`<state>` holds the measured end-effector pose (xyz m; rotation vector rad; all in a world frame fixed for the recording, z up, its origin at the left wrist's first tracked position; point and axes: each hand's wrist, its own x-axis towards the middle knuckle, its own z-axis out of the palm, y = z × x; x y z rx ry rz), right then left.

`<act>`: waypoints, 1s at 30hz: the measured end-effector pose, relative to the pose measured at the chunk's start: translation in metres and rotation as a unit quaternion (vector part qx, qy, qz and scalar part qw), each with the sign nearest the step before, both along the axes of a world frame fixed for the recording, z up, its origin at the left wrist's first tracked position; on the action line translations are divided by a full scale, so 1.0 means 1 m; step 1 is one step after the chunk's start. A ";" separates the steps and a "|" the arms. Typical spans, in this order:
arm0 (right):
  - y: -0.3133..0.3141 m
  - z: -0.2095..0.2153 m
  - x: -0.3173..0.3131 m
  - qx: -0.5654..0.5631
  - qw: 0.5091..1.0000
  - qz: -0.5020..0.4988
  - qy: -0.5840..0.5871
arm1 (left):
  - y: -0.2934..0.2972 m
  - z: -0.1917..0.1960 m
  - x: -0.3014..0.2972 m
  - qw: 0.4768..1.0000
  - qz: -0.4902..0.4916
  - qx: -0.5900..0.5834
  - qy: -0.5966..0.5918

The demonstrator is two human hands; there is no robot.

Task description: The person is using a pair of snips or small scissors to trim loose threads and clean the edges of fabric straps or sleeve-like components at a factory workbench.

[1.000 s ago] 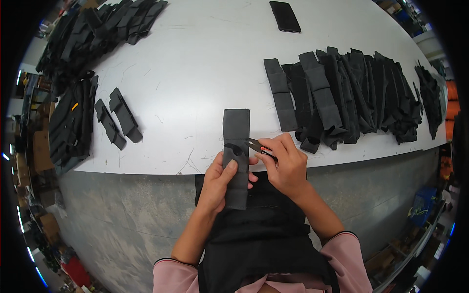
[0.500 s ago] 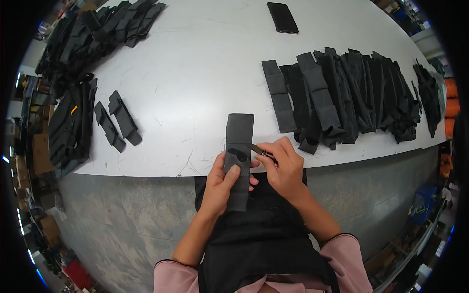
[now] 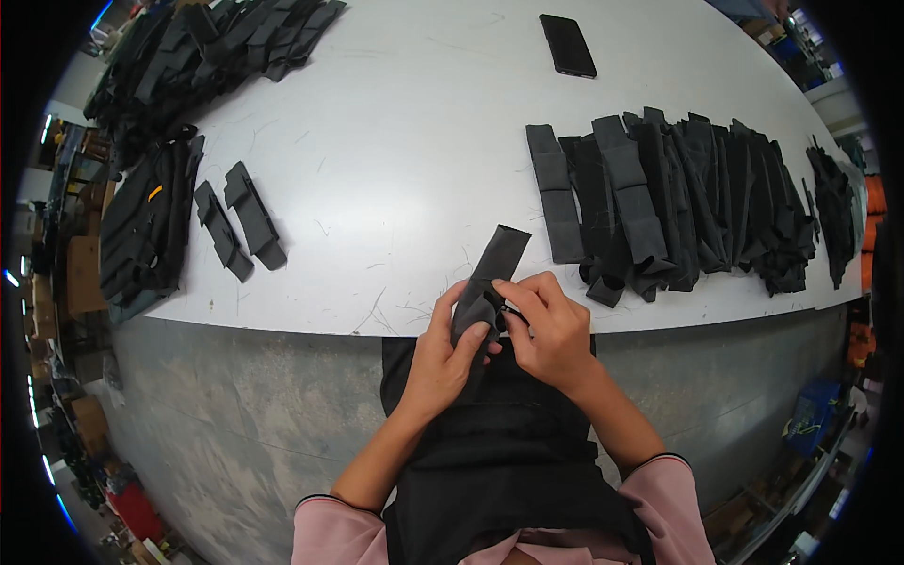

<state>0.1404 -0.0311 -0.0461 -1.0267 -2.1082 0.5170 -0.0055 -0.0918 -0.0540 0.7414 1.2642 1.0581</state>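
My left hand (image 3: 439,365) is closed round a dark grey fabric strip (image 3: 500,254) with sewn pocket folds, thumb on top. The strip leans to the right, its far end over the table's front edge. At its right side my right hand (image 3: 554,330) is closed on small black thread snips (image 3: 512,312), mostly hidden by the fingers. Its thumb and forefinger tips meet the strip at a fold. Whether the snips' blades touch the cloth I cannot tell.
A long row of similar strips (image 3: 697,198) lies on the white table (image 3: 377,188) to the right. Two strips (image 3: 254,217) lie at the left, beside a black bag-like piece (image 3: 151,226) and a dark fabric heap (image 3: 188,66). A phone (image 3: 568,45) rests at the back.
The strip has turned from upright to leaning right, and its middle has bent. My right hand has closed in on the strip's edge, so the snips show less. The whole view has shifted slightly.
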 end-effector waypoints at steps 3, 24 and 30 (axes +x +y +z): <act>-0.001 -0.001 -0.001 0.011 1.000 0.003 -0.005 | -0.001 -0.004 -0.001 0.996 -0.014 0.007 0.083; -0.012 0.010 -0.001 -0.035 0.998 -0.045 -0.017 | 0.000 -0.002 0.000 0.841 -0.026 0.140 0.521; -0.013 0.008 0.003 -0.087 0.995 -0.037 0.038 | 0.000 0.000 0.000 0.844 -0.031 0.146 0.516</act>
